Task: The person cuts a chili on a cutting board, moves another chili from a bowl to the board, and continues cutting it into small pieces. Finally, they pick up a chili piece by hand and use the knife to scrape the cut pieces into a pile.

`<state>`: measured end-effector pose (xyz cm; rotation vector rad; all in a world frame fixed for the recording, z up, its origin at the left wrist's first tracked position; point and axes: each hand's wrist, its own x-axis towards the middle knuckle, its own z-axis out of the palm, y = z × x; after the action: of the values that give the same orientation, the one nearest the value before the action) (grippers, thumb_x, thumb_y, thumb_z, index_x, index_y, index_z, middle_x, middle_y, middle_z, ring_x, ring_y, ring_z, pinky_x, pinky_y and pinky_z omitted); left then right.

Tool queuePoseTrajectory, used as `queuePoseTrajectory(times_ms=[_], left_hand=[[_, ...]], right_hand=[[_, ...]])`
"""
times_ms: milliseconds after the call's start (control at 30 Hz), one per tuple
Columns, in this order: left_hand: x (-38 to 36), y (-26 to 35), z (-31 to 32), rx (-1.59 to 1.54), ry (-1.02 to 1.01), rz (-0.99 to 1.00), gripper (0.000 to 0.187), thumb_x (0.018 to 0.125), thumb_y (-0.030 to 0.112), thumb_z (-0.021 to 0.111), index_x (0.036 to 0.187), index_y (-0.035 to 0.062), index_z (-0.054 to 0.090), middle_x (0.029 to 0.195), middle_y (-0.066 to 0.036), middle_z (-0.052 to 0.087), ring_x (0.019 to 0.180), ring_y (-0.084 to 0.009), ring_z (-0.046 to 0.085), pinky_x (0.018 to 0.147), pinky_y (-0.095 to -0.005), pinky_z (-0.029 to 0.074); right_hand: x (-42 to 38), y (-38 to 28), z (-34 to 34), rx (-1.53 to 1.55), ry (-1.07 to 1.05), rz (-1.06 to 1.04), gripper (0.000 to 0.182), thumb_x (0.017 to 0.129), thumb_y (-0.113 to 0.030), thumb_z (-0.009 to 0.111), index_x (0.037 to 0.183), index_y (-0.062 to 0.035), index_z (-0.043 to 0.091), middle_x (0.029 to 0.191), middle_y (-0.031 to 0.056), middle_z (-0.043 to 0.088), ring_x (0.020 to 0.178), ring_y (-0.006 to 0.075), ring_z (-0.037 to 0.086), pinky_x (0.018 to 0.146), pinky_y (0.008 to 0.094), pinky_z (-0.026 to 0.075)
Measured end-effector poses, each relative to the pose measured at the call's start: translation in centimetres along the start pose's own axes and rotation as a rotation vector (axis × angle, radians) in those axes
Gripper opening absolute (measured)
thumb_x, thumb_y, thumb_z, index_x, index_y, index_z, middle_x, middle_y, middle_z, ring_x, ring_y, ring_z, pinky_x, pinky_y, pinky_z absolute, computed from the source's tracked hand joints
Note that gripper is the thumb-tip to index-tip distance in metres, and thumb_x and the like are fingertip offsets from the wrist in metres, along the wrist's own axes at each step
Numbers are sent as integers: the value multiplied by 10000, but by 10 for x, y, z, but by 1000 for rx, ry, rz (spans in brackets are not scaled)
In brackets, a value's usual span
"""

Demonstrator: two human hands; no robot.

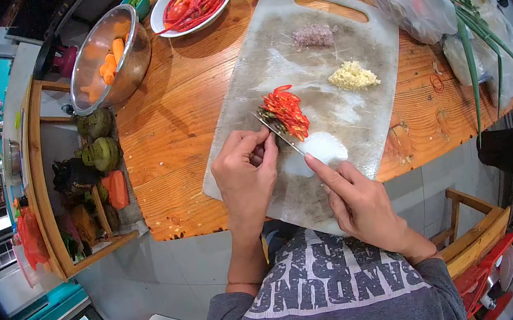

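On a worn white cutting board (246,66), my right hand (363,205) grips a knife (287,142), its index finger stretched along the back of the blade. Curled at the blade's far end is my left hand (245,171), fingers pinched together; what they hold, if anything, is hidden. Just beyond the blade lies a heap of sliced red chili (287,111), with dark greenish bits (269,120) along its near left side. Farther up the board sit a pile of minced garlic (353,76) and a pile of chopped purplish shallot (313,36). A white patch (325,151) shows beside the knife.
A metal bowl (143,62) with carrots stands at the table's left edge. Behind it is a white bowl (158,21) of red chilies and tomatoes. Plastic bags (413,9) and green onions (475,21) occupy the right side. A wooden rack (99,246) with vegetables stands left of the table.
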<state>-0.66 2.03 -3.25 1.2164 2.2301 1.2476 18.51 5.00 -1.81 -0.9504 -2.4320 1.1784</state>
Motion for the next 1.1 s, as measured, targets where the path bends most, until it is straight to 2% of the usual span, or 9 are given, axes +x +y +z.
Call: queuePoseTrajectory(times_ms=[167,267,467,567,800,900,1000,1067,1100], left_hand=[[0,-1,-1,20,-12,-15,85,816,-1,738,893,-37,745,793,-75,693,628,-99,621,577,-237,478],[0,-6,1,0,18,27,83,809,-3,756,885,-34,743,770,-78,671,548,-104,605,511,-248,469],[2,-5,0,-10,7,21,81,808,-4,755,884,-31,745,769,-75,670,553,-100,602,518,-250,469],[2,-2,-2,-23,-36,-66,83,812,-17,738,893,-36,744,807,-64,690,648,-86,613,585,-234,475],[3,-1,-4,-19,-57,-47,97,805,-27,734,902,-33,740,813,-75,681,652,-111,626,594,-246,487],[4,-2,-4,-12,-63,-38,97,802,-32,733,898,-30,736,815,-79,681,654,-115,631,598,-250,494],[3,-5,-2,-14,-34,2,86,804,-32,737,889,-29,725,807,-78,670,627,-117,628,576,-255,495],[1,-8,-1,-15,-13,47,78,812,-27,744,881,-28,710,787,-77,645,574,-126,618,536,-264,493],[0,-7,-1,-23,-4,28,75,811,-26,743,881,-27,717,793,-73,658,599,-118,624,550,-256,493]], right_hand=[[0,3,0,29,13,-21,669,876,12,582,1507,-160,438,891,130,507,657,312,612,597,429,528],[0,4,-2,47,-3,-14,677,871,20,580,1508,-160,436,879,130,509,652,311,609,596,428,528],[2,4,-7,49,-47,12,700,854,27,597,1509,-158,434,860,130,513,646,314,611,595,429,530],[3,2,-7,41,-49,4,715,848,30,604,1513,-159,426,848,128,512,639,320,610,595,432,533],[17,1,-4,-6,-74,-6,756,835,7,627,1531,-176,397,854,131,515,606,331,604,569,433,538],[37,-6,6,-69,-64,29,744,825,76,593,1516,-142,425,783,122,492,608,289,570,586,407,499],[40,-5,14,-140,-50,-12,773,831,-37,646,1540,-196,381,857,131,521,571,338,609,533,439,545],[35,-6,11,-160,-56,-10,780,825,-30,647,1540,-197,382,856,132,520,572,338,611,532,441,546],[30,-6,9,-170,-58,-8,783,822,-26,647,1539,-197,382,856,132,520,573,337,612,532,441,546]])
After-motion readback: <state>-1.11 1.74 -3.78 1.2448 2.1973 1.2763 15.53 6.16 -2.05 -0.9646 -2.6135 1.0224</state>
